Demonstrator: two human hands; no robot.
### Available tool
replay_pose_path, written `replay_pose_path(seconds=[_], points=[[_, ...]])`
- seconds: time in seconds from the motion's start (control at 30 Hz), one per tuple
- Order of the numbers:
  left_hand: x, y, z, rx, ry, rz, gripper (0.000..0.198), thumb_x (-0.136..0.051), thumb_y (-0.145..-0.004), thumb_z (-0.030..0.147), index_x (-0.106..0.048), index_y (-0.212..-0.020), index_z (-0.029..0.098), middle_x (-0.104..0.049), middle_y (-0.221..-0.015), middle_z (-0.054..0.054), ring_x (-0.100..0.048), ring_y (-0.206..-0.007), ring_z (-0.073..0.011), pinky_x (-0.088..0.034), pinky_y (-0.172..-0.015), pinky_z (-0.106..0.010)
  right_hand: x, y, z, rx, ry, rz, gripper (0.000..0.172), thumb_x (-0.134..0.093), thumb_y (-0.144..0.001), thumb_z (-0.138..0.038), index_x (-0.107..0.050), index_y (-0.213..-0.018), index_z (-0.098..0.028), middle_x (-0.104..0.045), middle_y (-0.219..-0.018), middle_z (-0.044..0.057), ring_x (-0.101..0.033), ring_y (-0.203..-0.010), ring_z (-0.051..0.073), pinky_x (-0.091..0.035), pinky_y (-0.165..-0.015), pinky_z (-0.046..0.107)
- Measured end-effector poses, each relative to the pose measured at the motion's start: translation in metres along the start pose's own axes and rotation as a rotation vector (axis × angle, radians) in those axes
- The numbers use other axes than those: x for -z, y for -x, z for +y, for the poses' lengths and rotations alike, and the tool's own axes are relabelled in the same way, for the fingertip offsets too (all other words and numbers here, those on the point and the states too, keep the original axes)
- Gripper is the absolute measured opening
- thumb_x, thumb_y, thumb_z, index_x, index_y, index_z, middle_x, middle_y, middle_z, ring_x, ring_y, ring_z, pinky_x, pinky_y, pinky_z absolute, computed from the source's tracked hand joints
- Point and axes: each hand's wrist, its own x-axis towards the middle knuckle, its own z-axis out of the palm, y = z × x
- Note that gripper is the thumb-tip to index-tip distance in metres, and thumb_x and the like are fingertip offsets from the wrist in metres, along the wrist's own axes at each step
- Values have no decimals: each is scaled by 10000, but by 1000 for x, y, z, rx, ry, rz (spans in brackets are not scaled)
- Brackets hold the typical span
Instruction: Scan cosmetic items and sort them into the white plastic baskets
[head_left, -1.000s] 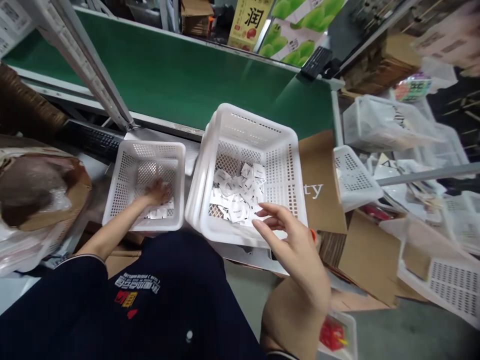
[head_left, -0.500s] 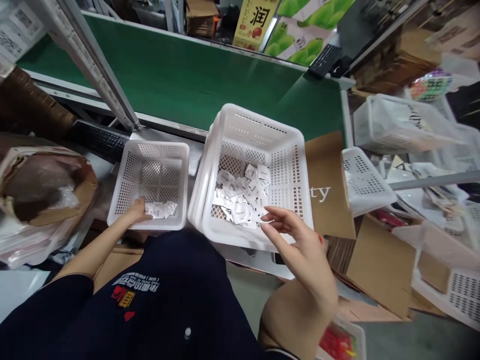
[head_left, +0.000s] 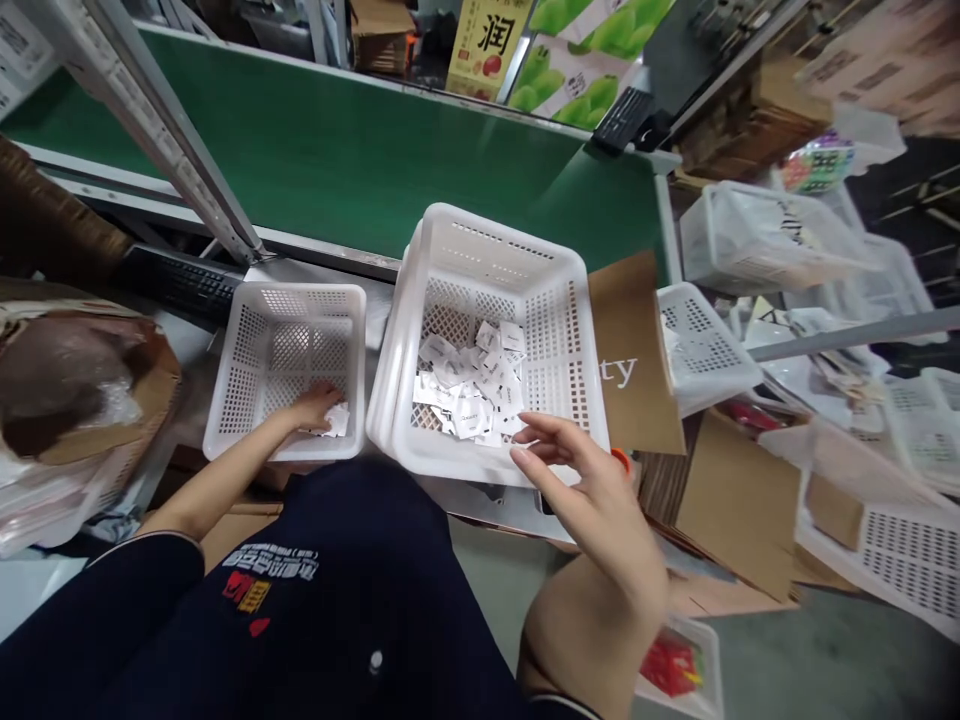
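Observation:
Inside the smaller white basket [head_left: 217, 420] on the left, my left hand [head_left: 313, 405] curls over a few small white packets [head_left: 339, 420]. Its fingertips are partly hidden, and the packets show at its right side. A larger white basket [head_left: 589, 350], the top one of a nested stack, holds a loose pile of printed white packets [head_left: 471, 385]. Over this basket's near right rim hovers my right hand [head_left: 574, 465], thumb and fingers apart and nothing between them.
A green conveyor belt [head_left: 360, 150] runs behind the baskets. A cardboard flap [head_left: 634, 350] stands at the larger basket's right. Farther right are other white baskets [head_left: 705, 345]. A metal post [head_left: 176, 140] rises at left, near a black keyboard [head_left: 176, 285] and an open carton [head_left: 161, 385].
My left hand has moved right inside the smaller basket, from beside the packets to over them. My right hand keeps about the same pose. The view has shifted slightly.

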Motion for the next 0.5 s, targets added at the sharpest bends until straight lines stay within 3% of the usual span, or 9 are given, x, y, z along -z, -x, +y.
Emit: replay_pose_path(seconds=[0.17, 0.33, 0.5], points=[[-4, 8, -13, 23, -64, -96, 520, -779, -594, 166, -732, -1111, 128, -689, -1326, -189, -590, -1354, -433, -503, -1161, -513, 0, 3, 1, -7, -9, -30, 451, -743, -980, -555, -739, -1285, -223, -773, -1099, 93, -738, -892, 218, -588, -645, 310], [10, 24, -37, 86, 17, -163, 667, -727, -704, 293, -677, -1341, 99, -733, -1374, -205, -697, -1236, -388, -544, -1108, -475, -4, -4, 1, 12, -6, -66, 458, -737, -990, -559, -725, -1304, -225, -767, -1117, 92, -738, -902, 216, -590, -658, 317], [7, 31, -40, 121, 151, -112, 690, -712, -681, 269, -693, -1347, 90, -730, -1415, -222, -701, -1289, -399, -529, -1151, -485, -9, -12, -3, 25, -6, -115, 459, -737, -992, -556, -725, -1305, -220, -769, -1105, 107, -744, -887, 229, -557, -573, 299]])
